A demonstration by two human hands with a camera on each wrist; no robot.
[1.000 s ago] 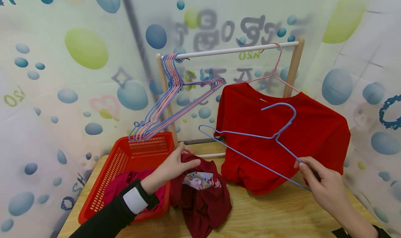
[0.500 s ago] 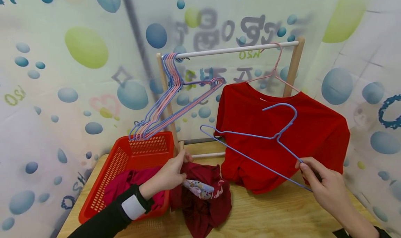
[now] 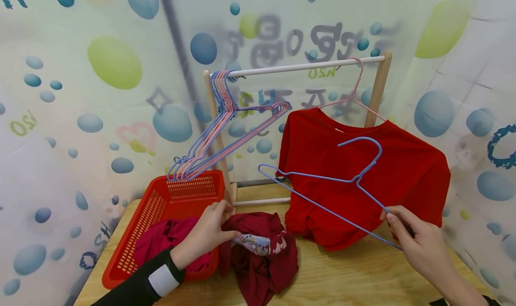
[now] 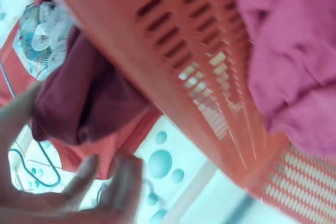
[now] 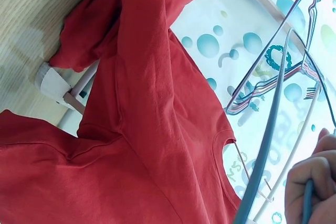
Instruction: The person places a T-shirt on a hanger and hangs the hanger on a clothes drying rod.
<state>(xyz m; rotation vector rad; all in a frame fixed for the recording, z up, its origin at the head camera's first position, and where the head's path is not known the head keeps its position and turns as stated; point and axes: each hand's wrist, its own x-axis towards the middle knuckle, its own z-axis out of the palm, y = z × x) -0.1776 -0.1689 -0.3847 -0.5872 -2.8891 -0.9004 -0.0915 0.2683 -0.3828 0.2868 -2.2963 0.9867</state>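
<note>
My left hand [image 3: 205,230] hovers at the basket's right rim beside a crumpled dark red garment [image 3: 278,265]. Thumb and fingers are spread apart; the thumb tip lies at the garment's edge, and I cannot tell whether it touches. A printed patch shows on this garment. In the left wrist view, a dark red fold [image 4: 86,93] sits beyond the fingers. My right hand [image 3: 419,243] pinches one end of a blue wire hanger [image 3: 322,176], its hook upward. Behind the hanger, a red T-shirt [image 3: 322,140] hangs on a pink hanger [image 3: 355,91].
A clothes rack [image 3: 298,67] with a white rail stands on the wooden table [image 3: 346,279]. Several blue and pink hangers [image 3: 225,113] hang at its left end. An orange-red basket [image 3: 133,234] below holds a magenta garment [image 3: 161,241].
My left hand has drawn back left and down from the dark red garment's top toward the basket. The garment's upper folds have shifted. The right hand keeps the hanger nearly still.
</note>
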